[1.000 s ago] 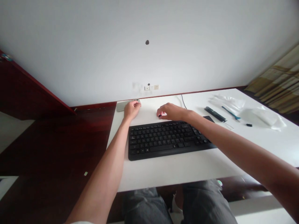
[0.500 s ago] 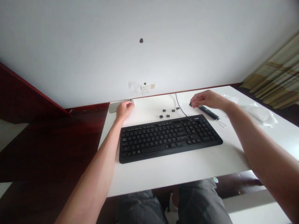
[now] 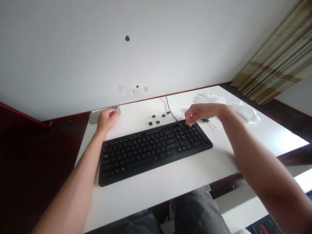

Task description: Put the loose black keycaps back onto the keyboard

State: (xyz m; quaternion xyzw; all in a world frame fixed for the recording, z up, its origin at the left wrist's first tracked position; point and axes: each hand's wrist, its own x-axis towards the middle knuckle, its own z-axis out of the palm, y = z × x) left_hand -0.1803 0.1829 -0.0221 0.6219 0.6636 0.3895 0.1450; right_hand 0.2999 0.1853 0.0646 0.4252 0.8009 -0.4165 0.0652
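Right hand bent over a keyboard — grip hidden, I can't say; left hand, fingers closed, seemingly bracing beside a phone.

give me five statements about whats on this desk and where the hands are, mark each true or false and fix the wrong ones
1. The right hand is at the right end of the black keyboard. True.
2. The small black pieces lie between the keyboard and the person. False: they lie beyond the keyboard, on the wall side.
3. A cable runs back from the keyboard's far edge. True.
4. The left hand is on the keyboard's keys. False: it is beyond the keyboard's left end, by a flat grey object; whether it touches that is unclear.
5. Crumpled clear plastic lies on the right side of the white table. True.
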